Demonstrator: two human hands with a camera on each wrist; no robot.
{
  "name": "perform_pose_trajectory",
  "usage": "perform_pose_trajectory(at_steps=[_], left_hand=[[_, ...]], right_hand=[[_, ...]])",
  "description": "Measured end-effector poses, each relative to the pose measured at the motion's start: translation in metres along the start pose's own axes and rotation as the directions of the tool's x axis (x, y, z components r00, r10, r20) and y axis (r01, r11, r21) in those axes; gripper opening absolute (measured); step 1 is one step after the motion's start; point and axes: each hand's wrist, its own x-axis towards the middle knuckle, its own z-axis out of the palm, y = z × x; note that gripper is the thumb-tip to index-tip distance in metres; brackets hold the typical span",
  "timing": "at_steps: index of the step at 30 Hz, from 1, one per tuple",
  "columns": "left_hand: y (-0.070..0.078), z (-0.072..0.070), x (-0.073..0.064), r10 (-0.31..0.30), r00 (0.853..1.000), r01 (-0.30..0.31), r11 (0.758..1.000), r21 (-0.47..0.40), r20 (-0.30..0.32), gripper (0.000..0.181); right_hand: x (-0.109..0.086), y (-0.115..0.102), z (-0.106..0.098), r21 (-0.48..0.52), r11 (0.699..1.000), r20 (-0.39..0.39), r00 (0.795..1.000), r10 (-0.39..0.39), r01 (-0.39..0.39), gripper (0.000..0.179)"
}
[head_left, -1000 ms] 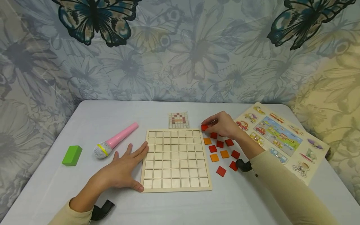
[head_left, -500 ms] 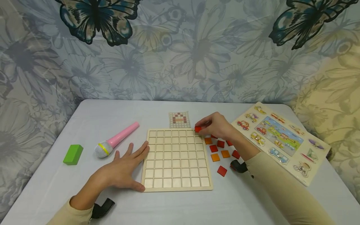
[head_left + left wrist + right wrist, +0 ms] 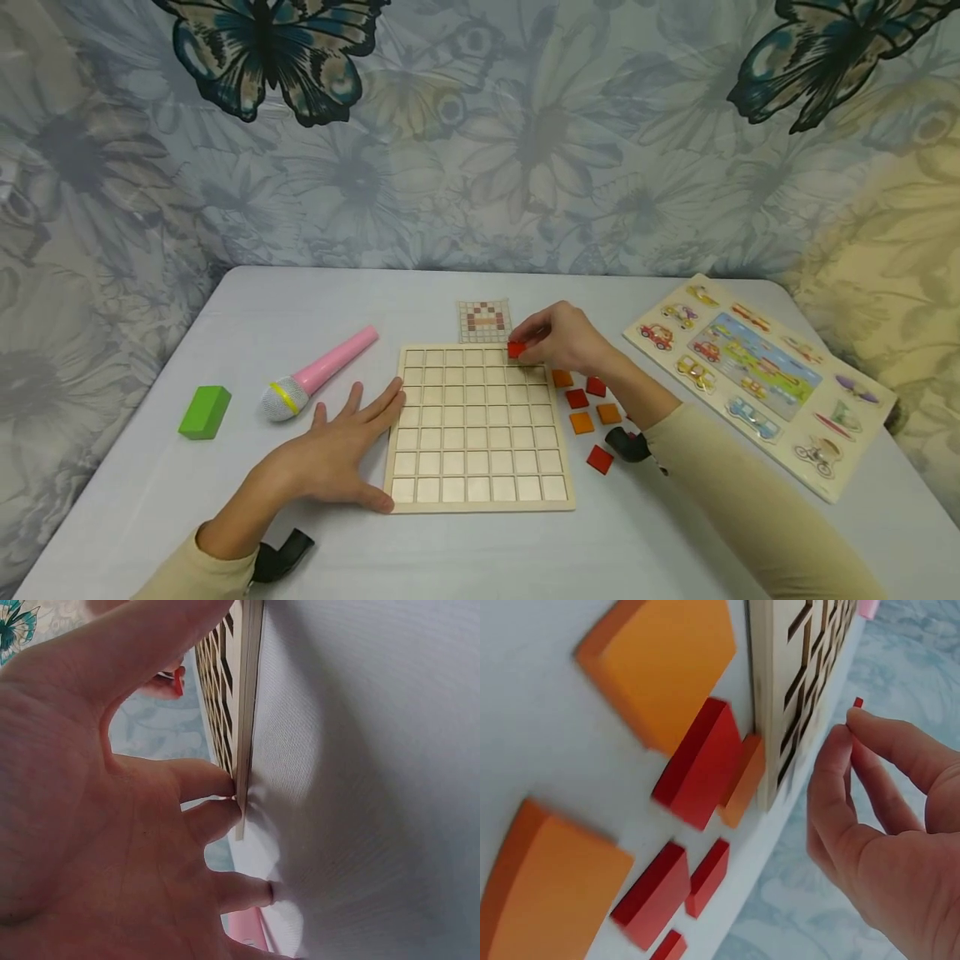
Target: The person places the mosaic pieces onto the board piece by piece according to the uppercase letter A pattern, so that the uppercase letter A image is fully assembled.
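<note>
My right hand (image 3: 558, 337) pinches a red square tile (image 3: 516, 349) between thumb and fingertips, above the far right part of the wooden grid board (image 3: 480, 506). In the right wrist view only a corner of that tile (image 3: 858, 703) shows past the fingertips. With fingers spread, my left hand (image 3: 330, 454) rests along the board's left edge, thumb at the near left corner. The left wrist view shows two fingers (image 3: 206, 780) touching the board's side (image 3: 246, 712). The grid's cells hold no tiles. A pattern card (image 3: 483, 321) with a small coloured grid lies just beyond the board.
Several red and orange tiles (image 3: 581, 422) lie right of the board, partly hidden by my right arm. Farther right is a vehicle picture puzzle (image 3: 757, 383). On the left are a pink toy microphone (image 3: 322, 372) and a green block (image 3: 205, 412).
My right hand has carried the red tile leftward, from beside the board's far right corner to over its far edge. The left hand keeps its place against the board.
</note>
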Motion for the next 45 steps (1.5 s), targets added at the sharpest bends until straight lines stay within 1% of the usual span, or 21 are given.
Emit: perform_pose_trajectory(at_steps=[6, 12, 19, 23, 33, 45], left_hand=[[-0.001, 0.001, 0.002, -0.011, 1.0, 0.011, 1.0, 0.019, -0.004, 0.131], [-0.001, 0.001, 0.003, -0.015, 1.0, 0.014, 1.0, 0.021, 0.003, 0.131], [0.001, 0.001, 0.002, 0.001, 1.0, -0.001, 1.0, 0.009, 0.014, 0.131], [0.001, 0.001, 0.002, 0.002, 1.0, -0.003, 1.0, 0.015, 0.021, 0.131], [0.002, 0.002, 0.002, -0.006, 1.0, 0.006, 1.0, 0.01, 0.025, 0.131], [0.003, 0.003, 0.002, -0.022, 0.999, 0.022, 1.0, -0.005, 0.024, 0.131]], right_hand=[[0.003, -0.006, 0.006, -0.008, 0.999, 0.019, 0.999, -0.032, 0.032, 0.024], [0.008, -0.014, 0.013, -0.002, 1.0, 0.03, 0.999, -0.009, 0.009, 0.025], [0.015, -0.02, 0.023, -0.004, 1.0, 0.033, 0.999, 0.025, -0.025, 0.025], [0.018, -0.023, 0.028, -0.018, 1.0, 0.027, 0.999, 0.026, -0.025, 0.025], [0.024, -0.031, 0.037, 0.006, 1.0, 0.04, 0.999, 0.023, -0.024, 0.026], [0.027, -0.035, 0.043, -0.082, 0.997, 0.052, 0.999, 0.017, -0.013, 0.025]])
